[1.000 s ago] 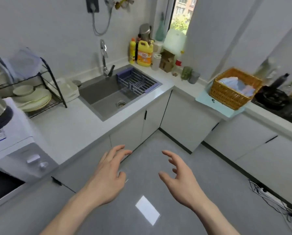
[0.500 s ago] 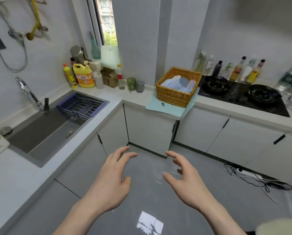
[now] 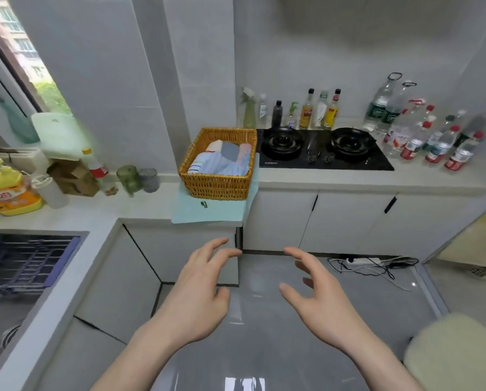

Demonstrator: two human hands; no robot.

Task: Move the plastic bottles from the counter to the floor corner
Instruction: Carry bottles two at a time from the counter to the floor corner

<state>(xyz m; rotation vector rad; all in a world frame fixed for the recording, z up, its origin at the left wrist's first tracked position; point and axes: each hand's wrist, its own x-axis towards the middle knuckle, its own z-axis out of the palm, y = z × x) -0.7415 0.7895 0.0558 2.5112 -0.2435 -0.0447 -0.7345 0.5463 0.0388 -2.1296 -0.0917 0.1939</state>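
Note:
Several clear plastic bottles (image 3: 422, 134) with red and green caps stand grouped on the white counter (image 3: 377, 179) at the far right, beside the black hob. Two tall ones with green labels (image 3: 382, 108) stand against the wall. My left hand (image 3: 199, 294) and my right hand (image 3: 318, 297) hover over the grey floor in the lower middle, fingers relaxed and spread, holding nothing. Both are far below and to the left of the bottles.
A wicker basket (image 3: 216, 182) with folded cloths sits on a pale blue mat at the counter corner. Sauce bottles (image 3: 306, 111) line the wall behind the black hob (image 3: 323, 153). A power strip with cables (image 3: 363, 262) lies on the floor. The sink (image 3: 24, 263) is at left.
The view has swung to the right, bringing the hob and the group of plastic bottles into sight. Both hands stay empty and spread in front of me.

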